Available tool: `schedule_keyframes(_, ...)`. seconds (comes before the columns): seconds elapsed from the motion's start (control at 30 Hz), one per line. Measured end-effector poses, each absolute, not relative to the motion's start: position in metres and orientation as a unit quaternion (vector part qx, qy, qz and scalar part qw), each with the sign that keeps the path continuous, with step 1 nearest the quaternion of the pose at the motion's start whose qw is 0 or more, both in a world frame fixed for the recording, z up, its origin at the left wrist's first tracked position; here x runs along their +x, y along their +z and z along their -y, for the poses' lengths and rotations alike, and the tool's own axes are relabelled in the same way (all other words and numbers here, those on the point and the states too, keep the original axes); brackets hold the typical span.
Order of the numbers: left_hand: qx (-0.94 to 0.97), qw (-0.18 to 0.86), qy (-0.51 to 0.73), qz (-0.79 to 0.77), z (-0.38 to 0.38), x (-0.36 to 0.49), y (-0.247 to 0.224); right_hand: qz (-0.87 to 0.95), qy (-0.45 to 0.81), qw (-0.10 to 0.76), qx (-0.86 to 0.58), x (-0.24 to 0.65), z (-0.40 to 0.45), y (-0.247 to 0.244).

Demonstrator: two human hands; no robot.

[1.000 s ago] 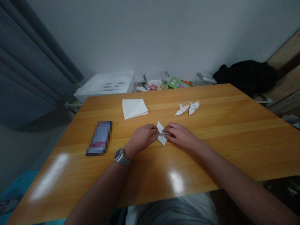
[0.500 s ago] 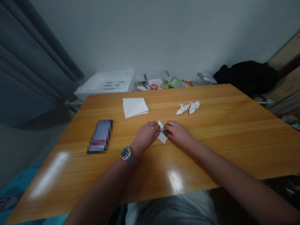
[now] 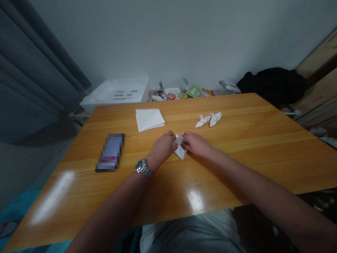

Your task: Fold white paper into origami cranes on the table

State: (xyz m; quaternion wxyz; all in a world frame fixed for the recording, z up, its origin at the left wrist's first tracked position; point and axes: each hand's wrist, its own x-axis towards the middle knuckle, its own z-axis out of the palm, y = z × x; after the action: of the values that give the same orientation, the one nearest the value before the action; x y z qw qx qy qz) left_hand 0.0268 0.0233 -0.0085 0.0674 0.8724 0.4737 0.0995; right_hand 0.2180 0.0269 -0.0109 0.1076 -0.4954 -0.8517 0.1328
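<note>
A small folded white paper (image 3: pixel 181 151) is held just above or on the wooden table (image 3: pixel 252 140), its lower end pointed toward me. My left hand (image 3: pixel 163 147), with a metal watch (image 3: pixel 143 168) on the wrist, grips the paper's left side. On the right side, my right hand (image 3: pixel 197 143) pinches the same paper. The fingertips partly hide its upper part. Beyond my right hand stand two folded paper birds (image 3: pixel 202 121) (image 3: pixel 216 119), side by side. A stack of lined sheets (image 3: pixel 149 120) lies beyond my left hand.
A phone (image 3: pixel 110 153) with a blurred screen lies on the table's left part. Behind the table are a white plastic tray (image 3: pixel 118 91), a green booklet (image 3: pixel 196 91), small items and a black cloth heap (image 3: pixel 273 84). A grey curtain (image 3: pixel 34 63) hangs at left.
The folds around the middle of the paper look more spread, showing a wider white face between my fingers. The whole view has shifted slightly.
</note>
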Motion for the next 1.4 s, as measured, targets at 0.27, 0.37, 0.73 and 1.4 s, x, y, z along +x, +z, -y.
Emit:
schedule_keyframes(0.27, 0.857, 0.095, 0.07, -0.502, -0.041, 0.028, -0.016, 0.84, 0.17, 0.045, -0.514, 0.214, -0.039, 0.004)
schedule_keyframes(0.37, 0.856, 0.116, 0.088, -0.496, -0.045, 0.029, -0.013, 0.84, 0.19, 0.029, -0.508, 0.213, -0.045, 0.009)
schedule_keyframes(0.73, 0.84, 0.203, 0.051, -0.5, -0.062, 0.027, 0.003, 0.823, 0.217, -0.074, -0.52, 0.205, -0.073, 0.02)
schedule_keyframes(1.4, 0.878, 0.158, 0.116, -0.436, -0.08, 0.021, -0.004, 0.805, 0.233, -0.157, -0.523, 0.203, -0.086, 0.024)
